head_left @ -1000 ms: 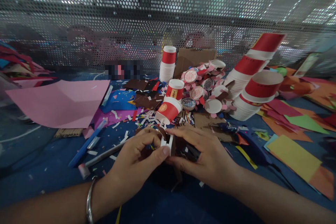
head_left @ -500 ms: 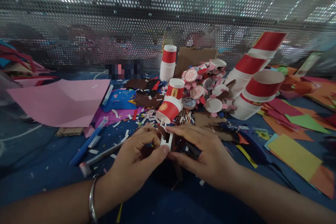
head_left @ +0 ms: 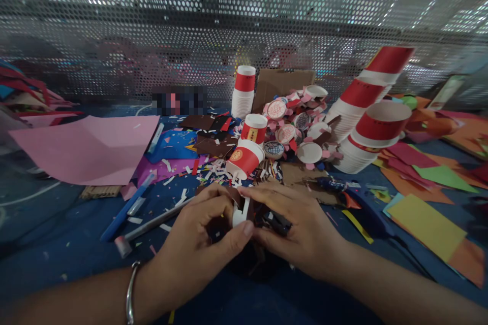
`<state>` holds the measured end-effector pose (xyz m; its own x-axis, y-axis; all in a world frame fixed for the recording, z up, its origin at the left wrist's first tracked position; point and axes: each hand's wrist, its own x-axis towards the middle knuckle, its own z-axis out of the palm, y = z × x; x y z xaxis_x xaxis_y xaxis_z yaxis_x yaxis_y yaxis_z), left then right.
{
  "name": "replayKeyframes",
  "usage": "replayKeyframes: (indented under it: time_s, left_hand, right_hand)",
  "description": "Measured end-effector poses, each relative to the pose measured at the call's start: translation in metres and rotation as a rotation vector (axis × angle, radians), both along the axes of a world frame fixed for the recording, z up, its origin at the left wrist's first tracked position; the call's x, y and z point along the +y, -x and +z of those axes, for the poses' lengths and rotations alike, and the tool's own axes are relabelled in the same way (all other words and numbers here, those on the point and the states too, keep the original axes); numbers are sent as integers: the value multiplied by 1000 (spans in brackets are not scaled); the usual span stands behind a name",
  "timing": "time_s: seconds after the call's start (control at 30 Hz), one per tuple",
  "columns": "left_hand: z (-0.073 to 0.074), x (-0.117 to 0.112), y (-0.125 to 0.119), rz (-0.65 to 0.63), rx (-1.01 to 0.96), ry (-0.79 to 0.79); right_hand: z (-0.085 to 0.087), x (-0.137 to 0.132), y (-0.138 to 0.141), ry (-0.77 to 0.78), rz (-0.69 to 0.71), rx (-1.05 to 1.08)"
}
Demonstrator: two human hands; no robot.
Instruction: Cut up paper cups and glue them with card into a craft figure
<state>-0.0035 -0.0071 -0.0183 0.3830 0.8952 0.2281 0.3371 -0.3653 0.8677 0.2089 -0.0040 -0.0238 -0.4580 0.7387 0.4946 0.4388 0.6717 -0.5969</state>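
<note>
Both my hands meet low in the middle of a blue table [head_left: 57,244] and pinch one small white paper piece [head_left: 241,212] with dark brown paper strips on it. My left hand [head_left: 202,244] grips it from the left, thumb pressed against its lower edge. From the right, my right hand [head_left: 297,228] closes its fingers over the piece and the brown scraps beside it. A dark round shape lies under the hands, mostly hidden. Just beyond the fingertips lies a tipped red and white paper cup [head_left: 244,159].
Stacks of red and white cups [head_left: 366,111] lean at the right, another stack [head_left: 244,92] stands at the back. A pile of decorated cup lids [head_left: 293,132], a pink sheet [head_left: 87,147], a blue pen [head_left: 127,206], a grey marker [head_left: 152,226] and coloured paper [head_left: 427,223] lie around. A perforated metal screen closes the back.
My left hand has rolled further over the white piece and its thumb has slid lower and to the right. The piece has turned slightly between my fingers. Nothing else has moved.
</note>
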Motion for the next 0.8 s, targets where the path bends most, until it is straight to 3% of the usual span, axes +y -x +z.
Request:
replayKeyframes:
  time_s: [0.17,0.47,0.8]
  left_hand:
    - [-9,5,-1,31,-47,230]
    - [6,5,-1,20,58,-106]
    - [-2,5,2,-46,4,-77]
  right_hand:
    - [-3,1,2,18,0,6]
    - [2,5,-2,84,-72,86]
    - [5,1,-1,-83,-26,155]
